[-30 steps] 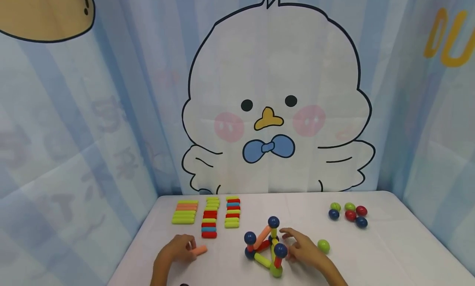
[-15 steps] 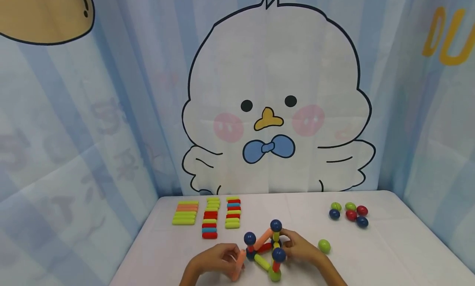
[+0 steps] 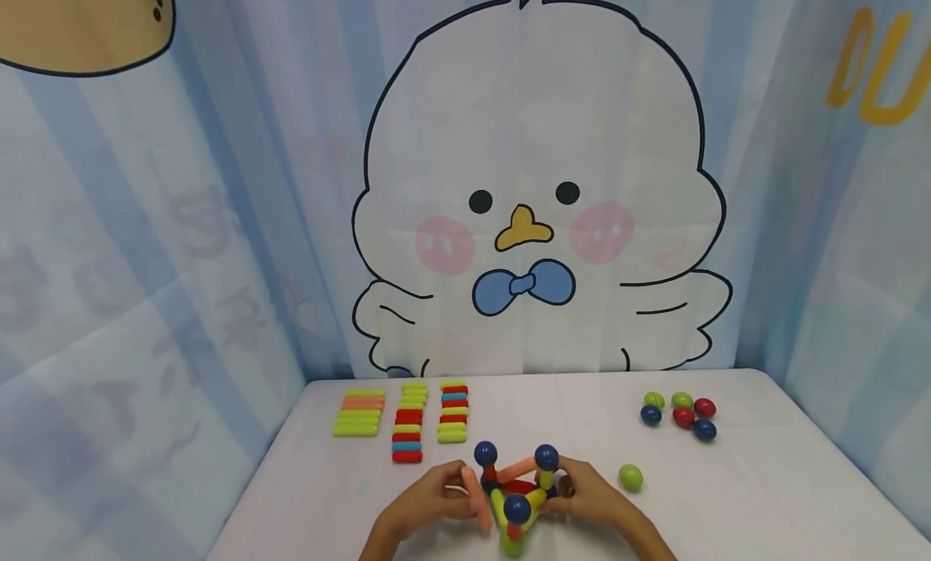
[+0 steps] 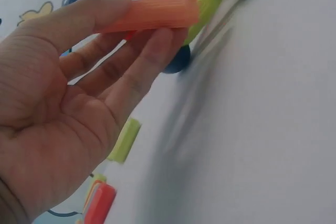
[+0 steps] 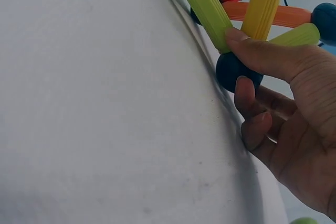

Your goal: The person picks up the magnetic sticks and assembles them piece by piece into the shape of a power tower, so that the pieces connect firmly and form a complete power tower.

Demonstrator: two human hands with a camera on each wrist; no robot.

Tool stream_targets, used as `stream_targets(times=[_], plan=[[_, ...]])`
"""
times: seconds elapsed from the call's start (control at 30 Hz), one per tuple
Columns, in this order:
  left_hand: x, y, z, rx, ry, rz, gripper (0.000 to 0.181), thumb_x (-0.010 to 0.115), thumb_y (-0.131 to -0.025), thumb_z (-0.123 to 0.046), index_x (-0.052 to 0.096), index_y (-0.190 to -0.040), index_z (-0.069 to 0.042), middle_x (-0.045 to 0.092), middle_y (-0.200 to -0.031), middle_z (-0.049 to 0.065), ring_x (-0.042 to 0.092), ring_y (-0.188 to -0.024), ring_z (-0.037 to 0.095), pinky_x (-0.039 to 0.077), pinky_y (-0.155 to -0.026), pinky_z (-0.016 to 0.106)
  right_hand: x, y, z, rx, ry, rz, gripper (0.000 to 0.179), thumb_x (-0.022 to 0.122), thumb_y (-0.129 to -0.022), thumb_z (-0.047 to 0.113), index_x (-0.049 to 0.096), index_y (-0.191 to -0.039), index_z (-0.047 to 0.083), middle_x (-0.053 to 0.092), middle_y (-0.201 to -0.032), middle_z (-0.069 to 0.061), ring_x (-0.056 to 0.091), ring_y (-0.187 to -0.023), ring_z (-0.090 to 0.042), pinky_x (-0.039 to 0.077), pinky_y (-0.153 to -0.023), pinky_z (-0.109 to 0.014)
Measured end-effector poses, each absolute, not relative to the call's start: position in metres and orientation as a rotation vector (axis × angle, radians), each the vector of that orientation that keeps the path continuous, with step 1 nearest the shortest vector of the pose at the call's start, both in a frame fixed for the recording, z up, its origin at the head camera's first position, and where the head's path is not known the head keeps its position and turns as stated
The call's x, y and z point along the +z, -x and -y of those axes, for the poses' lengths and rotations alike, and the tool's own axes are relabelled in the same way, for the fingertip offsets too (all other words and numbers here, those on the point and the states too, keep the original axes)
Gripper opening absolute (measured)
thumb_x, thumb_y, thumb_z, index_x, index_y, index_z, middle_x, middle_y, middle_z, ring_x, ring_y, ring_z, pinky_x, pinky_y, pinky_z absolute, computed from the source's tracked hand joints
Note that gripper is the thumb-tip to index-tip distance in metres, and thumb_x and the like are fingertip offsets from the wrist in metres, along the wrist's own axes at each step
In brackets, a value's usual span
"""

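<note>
My left hand (image 3: 429, 500) pinches an orange ribbed rod (image 4: 157, 14) between thumb and fingertips, held tilted just left of a ball-and-rod frame. The frame stands on the white table, its rods joining a green ball (image 3: 511, 545) and dark blue balls at the base. Short uprights carry blue balls (image 3: 517, 509) on top, and an orange rod (image 3: 516, 470) slopes between two corners. With thumb and fingers my right hand (image 5: 299, 93) grips the frame's right corner, around a low blue ball (image 5: 231, 72) and the rod ends there. A yellow rod (image 5: 265, 3) rises beside that thumb.
Rows of coloured rods (image 3: 407, 436) lie at the back left of the table (image 3: 771, 496). Several loose balls (image 3: 684, 417) in red, green and blue sit at the back right. A single green ball (image 3: 630, 478) lies right of my right hand.
My left hand has carried the orange rod from the left to the frame's side. My right hand has taken hold of the frame's right corner, and the frame has turned a little.
</note>
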State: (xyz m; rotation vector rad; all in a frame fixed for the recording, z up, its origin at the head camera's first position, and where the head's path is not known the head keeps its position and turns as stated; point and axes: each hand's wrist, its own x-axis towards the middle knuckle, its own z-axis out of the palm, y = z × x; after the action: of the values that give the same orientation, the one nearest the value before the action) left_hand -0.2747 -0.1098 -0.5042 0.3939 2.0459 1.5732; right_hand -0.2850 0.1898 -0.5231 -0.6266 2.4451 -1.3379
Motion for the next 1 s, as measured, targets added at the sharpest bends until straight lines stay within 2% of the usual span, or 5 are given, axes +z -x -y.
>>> stream_targets(times=[0.17, 0.3, 0.53, 0.67, 1.0], plan=[[-0.507, 0.274, 0.1, 1.608, -0.304, -2.103, 0.04, 0.075, -0.086, -0.028, 0.062, -0.117, -0.006, 0.069, -0.11, 0.004, 0.062, -0.097, 0.019, 0.056, -0.09, 0.039, -0.523, 0.283, -0.189, -1.361, 0.607, -2.466, 0.046, 0.08, -0.081, 0.03, 0.061, -0.119, 0.013, 0.061, -0.09, 0.0, 0.052, -0.071, -0.015, 0.044, -0.06, -0.024], [-0.51, 0.273, 0.093, 1.603, -0.244, -2.141, 0.046, 0.077, -0.084, -0.033, 0.063, -0.121, -0.01, 0.07, -0.109, 0.003, 0.062, -0.093, 0.018, 0.057, -0.087, 0.037, -0.524, 0.281, -0.188, -1.369, 0.564, -2.451, 0.053, 0.079, -0.081, 0.031, 0.06, -0.127, 0.014, 0.061, -0.09, 0.0, 0.051, -0.076, -0.017, 0.044, -0.062, -0.025], [-0.511, 0.273, 0.088, 1.645, -0.374, -2.101, 0.049, 0.072, -0.087, -0.039, 0.064, -0.126, -0.011, 0.074, -0.109, 0.006, 0.07, -0.087, 0.021, 0.059, -0.079, 0.034, -0.525, 0.282, -0.189, -1.391, 0.577, -2.44, 0.05, 0.078, -0.082, 0.028, 0.06, -0.125, 0.01, 0.062, -0.09, -0.001, 0.052, -0.075, -0.016, 0.045, -0.062, -0.024], [-0.51, 0.273, 0.084, 1.613, -0.387, -2.123, 0.045, 0.07, -0.089, -0.041, 0.068, -0.121, -0.011, 0.075, -0.102, 0.005, 0.07, -0.082, 0.019, 0.059, -0.076, 0.032, -0.525, 0.283, -0.19, -1.375, 0.612, -2.459, 0.043, 0.077, -0.083, 0.028, 0.06, -0.116, 0.007, 0.06, -0.085, 0.0, 0.052, -0.07, -0.013, 0.045, -0.06, -0.023], [-0.508, 0.27, 0.073, 1.518, -0.348, -2.234, 0.037, 0.067, -0.092, -0.037, 0.072, -0.114, -0.009, 0.074, -0.086, 0.004, 0.066, -0.071, 0.016, 0.058, -0.071, 0.028, -0.524, 0.282, -0.19, -1.356, 0.64, -2.46, 0.041, 0.076, -0.084, 0.029, 0.061, -0.116, 0.008, 0.062, -0.091, 0.001, 0.052, -0.07, -0.011, 0.045, -0.059, -0.023]])
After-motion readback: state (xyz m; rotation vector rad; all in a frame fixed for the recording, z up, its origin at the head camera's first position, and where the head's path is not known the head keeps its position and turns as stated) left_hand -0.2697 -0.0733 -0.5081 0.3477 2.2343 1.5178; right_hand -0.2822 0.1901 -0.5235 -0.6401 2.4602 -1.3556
